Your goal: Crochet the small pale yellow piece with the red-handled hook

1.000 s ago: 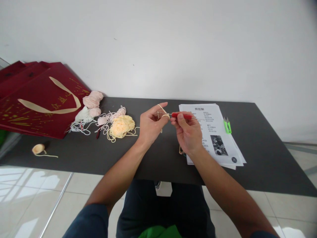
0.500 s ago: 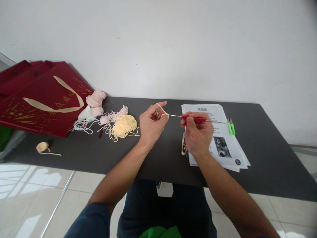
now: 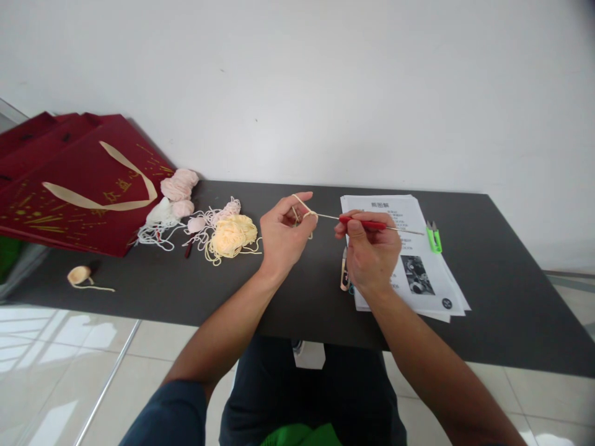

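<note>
My right hand [image 3: 372, 251] grips a crochet hook [image 3: 367, 223] by its red handle, the metal shaft pointing left. The hook's tip meets pale yellow yarn [image 3: 303, 202] at the fingertips of my left hand [image 3: 286, 232]. That yarn is looped over the raised left index finger, and thumb and fingers pinch it. Both hands are above the dark table [image 3: 297, 291]. Left of my left hand lies a ball of yellow yarn [image 3: 232, 236] with loose strands. Any stitches between the left fingers are too small to make out.
Printed sheets [image 3: 418, 291] lie under and beyond my right hand, with green thread snips [image 3: 434, 237] at their right edge. Pink yarn [image 3: 179, 184] and white yarn [image 3: 161, 214] lie by red gift bags [image 3: 83, 186]. A small cream crocheted piece [image 3: 80, 275] sits at the left front edge.
Both hands have shifted very slightly left, and the hook's handle is tilted a little more downward to the right. The grips look the same.
</note>
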The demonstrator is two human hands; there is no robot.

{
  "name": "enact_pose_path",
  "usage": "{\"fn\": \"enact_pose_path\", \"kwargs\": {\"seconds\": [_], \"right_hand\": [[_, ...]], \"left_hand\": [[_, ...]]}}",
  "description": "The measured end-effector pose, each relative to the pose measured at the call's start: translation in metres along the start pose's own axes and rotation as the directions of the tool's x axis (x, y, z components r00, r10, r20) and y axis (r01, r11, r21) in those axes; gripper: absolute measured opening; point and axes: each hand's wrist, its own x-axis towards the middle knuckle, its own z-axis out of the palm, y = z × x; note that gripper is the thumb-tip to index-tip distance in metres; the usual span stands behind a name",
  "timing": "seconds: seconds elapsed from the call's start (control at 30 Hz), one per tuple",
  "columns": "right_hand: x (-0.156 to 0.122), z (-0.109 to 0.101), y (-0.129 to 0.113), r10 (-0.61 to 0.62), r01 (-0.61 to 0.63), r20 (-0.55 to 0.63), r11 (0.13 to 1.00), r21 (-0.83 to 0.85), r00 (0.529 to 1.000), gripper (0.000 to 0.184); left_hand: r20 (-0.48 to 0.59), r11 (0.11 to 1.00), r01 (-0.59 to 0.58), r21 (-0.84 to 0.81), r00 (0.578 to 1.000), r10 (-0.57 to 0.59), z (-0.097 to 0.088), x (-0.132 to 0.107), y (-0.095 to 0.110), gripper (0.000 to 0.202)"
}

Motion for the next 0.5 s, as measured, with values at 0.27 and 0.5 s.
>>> {"fn": "enact_pose_path", "kwargs": {"seconds": [0.27, 0.5], "right_hand": [[-0.009, 0.006, -0.008, -0.070, 0.065, -0.040, 0.990, -0.129, 0.997, 0.008], [-0.019, 0.000, -0.002, -0.234, 0.257, 0.117, 0.935, -0.244, 0.965, 0.021]], "left_hand": [[-0.079, 0.994, -0.054, 0.096, 0.995, 0.062, 0.001, -0.002, -0.001, 0.026], [-0.149, 0.998, 0.023, 0.054, 0.989, -0.014, 0.002, 0.000, -0.005, 0.027]]}}
